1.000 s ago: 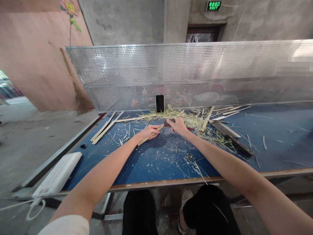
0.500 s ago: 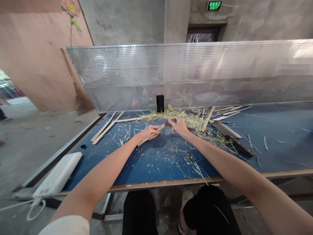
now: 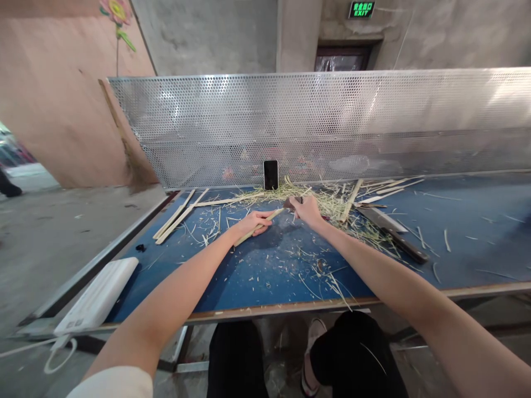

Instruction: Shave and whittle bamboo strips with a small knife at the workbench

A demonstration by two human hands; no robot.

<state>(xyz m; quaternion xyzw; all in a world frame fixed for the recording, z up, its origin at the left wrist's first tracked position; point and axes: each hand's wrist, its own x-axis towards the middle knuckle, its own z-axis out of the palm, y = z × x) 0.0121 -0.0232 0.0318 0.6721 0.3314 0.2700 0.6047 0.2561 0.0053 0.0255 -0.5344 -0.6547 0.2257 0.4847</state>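
Observation:
My left hand [image 3: 254,222] is closed around a pale bamboo strip [image 3: 244,239], which slants up to the right with its far end sticking out past my fingers. Just beyond that end, my right hand [image 3: 308,210] grips a small dark-bladed knife [image 3: 288,203]; its handle is mostly hidden in my fingers. The blade is close to the strip's tip, and whether they touch I cannot tell. Under and behind both hands lie thin shavings [image 3: 327,200] on the blue tabletop [image 3: 257,282].
A phone [image 3: 271,174] stands against the perforated metal screen [image 3: 232,121]. On the right lies a large knife [image 3: 394,235] near several bamboo strips [image 3: 390,190]. More strips [image 3: 178,220] lie at the left, and a white power strip [image 3: 97,296] sits at the table's left corner.
My right hand and the small knife have moved slightly up and away from my left hand, so more of the strip's tip shows. My left hand keeps its grip. The view has shifted slightly.

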